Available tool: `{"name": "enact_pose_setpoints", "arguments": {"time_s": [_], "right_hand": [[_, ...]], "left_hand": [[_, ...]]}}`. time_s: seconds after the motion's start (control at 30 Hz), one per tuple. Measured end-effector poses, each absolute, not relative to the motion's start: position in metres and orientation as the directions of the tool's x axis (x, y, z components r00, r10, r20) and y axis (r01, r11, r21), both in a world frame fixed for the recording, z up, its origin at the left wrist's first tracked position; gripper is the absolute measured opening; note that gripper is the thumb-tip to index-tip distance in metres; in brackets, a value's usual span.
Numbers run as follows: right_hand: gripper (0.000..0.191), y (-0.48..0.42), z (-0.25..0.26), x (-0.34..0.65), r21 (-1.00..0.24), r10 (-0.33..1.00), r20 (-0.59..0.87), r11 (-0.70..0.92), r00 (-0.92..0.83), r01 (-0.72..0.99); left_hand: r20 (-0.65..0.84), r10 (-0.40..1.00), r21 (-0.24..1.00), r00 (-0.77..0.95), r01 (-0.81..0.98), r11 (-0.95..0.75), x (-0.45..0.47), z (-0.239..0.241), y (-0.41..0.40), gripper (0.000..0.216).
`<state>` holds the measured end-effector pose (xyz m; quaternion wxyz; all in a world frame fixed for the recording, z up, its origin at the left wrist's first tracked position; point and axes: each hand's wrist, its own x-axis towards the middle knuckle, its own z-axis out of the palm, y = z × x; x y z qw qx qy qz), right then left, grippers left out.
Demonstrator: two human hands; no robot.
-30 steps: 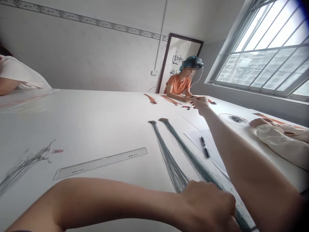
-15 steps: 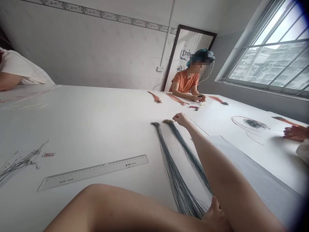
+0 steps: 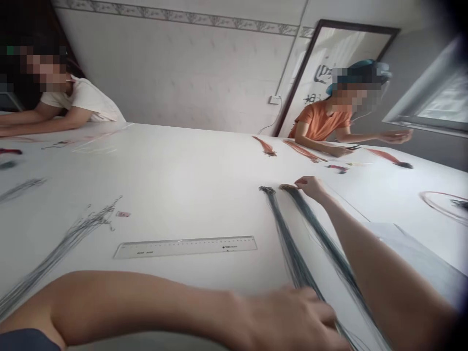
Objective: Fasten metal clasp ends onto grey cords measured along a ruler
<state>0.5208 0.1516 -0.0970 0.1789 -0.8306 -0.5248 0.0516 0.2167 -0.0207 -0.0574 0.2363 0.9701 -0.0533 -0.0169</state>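
Observation:
Two long bundles of thin grey-green wires lie side by side on the white table (image 3: pixel 164 170), the left bundle (image 3: pixel 288 248) and the right bundle (image 3: pixel 323 239). My right hand (image 3: pixel 309 187) is at the far gathered end of the right bundle, its fingertips at or just beside that end. My left hand (image 3: pixel 288 317) lies low in the view, blurred, over the near strands of both bundles. Its fingers are curled, and I cannot tell whether they grip the wires.
A clear plastic ruler (image 3: pixel 185 247) and loose grey wires (image 3: pixel 62 248) lie to the left. Orange wire bundles (image 3: pixel 303 151) lie farther along the table. Seated co-workers, one in an orange shirt (image 3: pixel 318 122) and one in a white shirt (image 3: pixel 84 100), are at the far side.
The view has swung left, pushing the window toward the right edge. My left hand has shifted across the near strands. The orange-shirted co-worker's hand has moved out to the right.

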Motion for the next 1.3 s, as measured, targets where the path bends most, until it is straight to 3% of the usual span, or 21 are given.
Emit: {"name": "enact_pose_setpoints", "arguments": {"time_s": [0.07,0.17,0.23,0.3,0.4,0.5,0.6,0.7,0.87,1.3], "right_hand": [[0.022,0.148,-0.092,0.516,-0.363,0.881,0.136,-0.381,0.453,0.850],[0.017,0.149,-0.082,0.501,-0.394,0.864,0.203,-0.359,0.461,0.846],[0.017,0.154,-0.076,0.479,-0.425,0.860,0.251,-0.314,0.444,0.849],[0.017,0.162,-0.071,0.446,-0.460,0.876,0.283,-0.233,0.391,0.857],[0.009,0.174,-0.068,0.374,-0.510,0.929,0.302,-0.032,0.214,0.859],[0.012,0.176,-0.071,0.290,-0.552,0.960,0.271,0.219,-0.075,0.804],[0.013,0.163,-0.076,0.212,-0.593,0.914,0.213,0.402,-0.346,0.697],[0.015,0.144,-0.080,0.159,-0.643,0.841,0.143,0.480,-0.522,0.597],[0.015,0.130,-0.088,0.125,-0.725,0.803,0.058,0.443,-0.594,0.528],[0.016,0.126,-0.098,0.120,-0.891,0.878,-0.093,0.138,-0.470,0.432]], "left_hand": [[0.067,0.040,0.542,0.997,-0.003,-0.840,0.176,-0.054,0.006,0.022],[0.076,0.484,0.635,0.872,0.332,-0.697,0.104,-0.046,0.050,0.018],[0.004,0.697,0.569,0.717,0.572,-0.592,0.051,-0.037,0.076,0.020],[-0.049,0.800,0.456,0.598,0.726,-0.515,0.000,-0.029,0.094,0.018],[-0.085,0.844,0.405,0.529,0.792,-0.456,-0.061,-0.025,0.104,0.016],[-0.094,0.850,0.389,0.518,0.805,-0.448,-0.094,-0.035,0.099,0.014],[-0.086,0.839,0.395,0.537,0.791,-0.466,-0.104,-0.049,0.093,0.015],[-0.070,0.816,0.414,0.574,0.761,-0.500,-0.103,-0.060,0.093,0.014],[-0.064,0.759,0.432,0.648,0.704,-0.564,-0.099,-0.065,0.101,0.014],[-0.083,0.745,0.443,0.662,0.694,-0.568,-0.096,-0.070,0.108,0.017]]}}
